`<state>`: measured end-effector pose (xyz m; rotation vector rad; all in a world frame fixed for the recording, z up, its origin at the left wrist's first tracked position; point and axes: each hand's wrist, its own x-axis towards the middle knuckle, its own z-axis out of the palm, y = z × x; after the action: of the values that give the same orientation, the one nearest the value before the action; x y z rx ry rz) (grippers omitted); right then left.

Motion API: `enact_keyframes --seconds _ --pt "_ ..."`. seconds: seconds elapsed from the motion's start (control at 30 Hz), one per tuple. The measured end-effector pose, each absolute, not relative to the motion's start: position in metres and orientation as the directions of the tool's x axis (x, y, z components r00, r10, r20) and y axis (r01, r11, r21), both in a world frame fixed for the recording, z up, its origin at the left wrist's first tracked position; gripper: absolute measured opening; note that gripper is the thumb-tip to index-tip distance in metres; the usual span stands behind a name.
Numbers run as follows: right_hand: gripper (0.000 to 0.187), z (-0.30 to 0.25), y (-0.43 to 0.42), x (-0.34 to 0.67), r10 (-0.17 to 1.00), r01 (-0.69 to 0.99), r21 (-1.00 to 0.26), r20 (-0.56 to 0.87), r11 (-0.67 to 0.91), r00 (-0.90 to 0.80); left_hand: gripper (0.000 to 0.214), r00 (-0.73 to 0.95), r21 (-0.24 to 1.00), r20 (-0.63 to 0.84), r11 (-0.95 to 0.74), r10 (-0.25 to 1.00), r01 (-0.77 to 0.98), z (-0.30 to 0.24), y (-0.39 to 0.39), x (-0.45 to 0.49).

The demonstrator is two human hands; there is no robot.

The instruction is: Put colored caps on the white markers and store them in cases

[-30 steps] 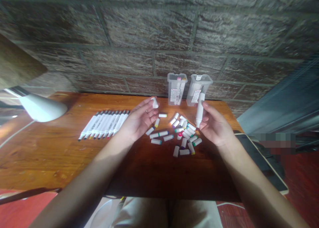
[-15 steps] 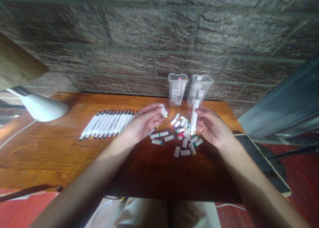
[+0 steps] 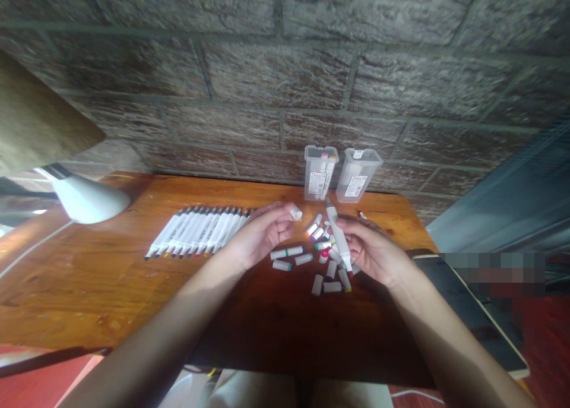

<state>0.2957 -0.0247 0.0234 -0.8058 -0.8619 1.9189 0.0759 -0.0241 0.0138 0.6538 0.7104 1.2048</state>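
My left hand point(image 3: 262, 233) pinches a small white marker cap point(image 3: 296, 212) between thumb and fingers, above the wooden table point(image 3: 89, 271). My right hand point(image 3: 371, 247) grips a white marker point(image 3: 338, 237), tilted with its uncapped dark tip pointing up and left toward the cap. The two are a short way apart. Under and between the hands lies a scatter of several loose caps point(image 3: 323, 265) with coloured ends.
A row of several uncapped white markers point(image 3: 200, 230) lies side by side left of my hands. Two clear plastic marker boxes point(image 3: 318, 173) point(image 3: 357, 176) stand at the brick wall. A white lamp head point(image 3: 89, 197) hangs at left; a tablet point(image 3: 467, 313) lies at the right edge.
Both hands have come lower and closer together. The marker in my right hand has tipped from upright to leaning left, and the cap in my left hand has moved right toward it.
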Motion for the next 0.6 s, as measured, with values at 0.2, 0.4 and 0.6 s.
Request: enact_keyframes --seconds 0.2,0.4,0.6 --pt "0.019 0.0194 -0.0260 0.2923 0.883 -0.437 -0.799 -0.236 -0.414 -0.405 0.006 0.230 0.646 -0.275 0.357 0.933 -0.674 0.0158 -0.0197 0.0714" --pt "0.019 0.0155 -0.0251 0.2948 0.885 -0.415 -0.816 -0.231 -0.402 -0.403 0.006 0.203 0.623 -0.303 0.355 0.931 -0.697 0.0172 -0.0193 0.0714" --pt "0.017 0.0164 -0.0235 0.2938 0.922 -0.499 -0.805 -0.146 -0.321 -0.358 0.006 0.213 0.644 -0.291 0.355 0.933 -0.678 0.0168 -0.0210 0.0723"
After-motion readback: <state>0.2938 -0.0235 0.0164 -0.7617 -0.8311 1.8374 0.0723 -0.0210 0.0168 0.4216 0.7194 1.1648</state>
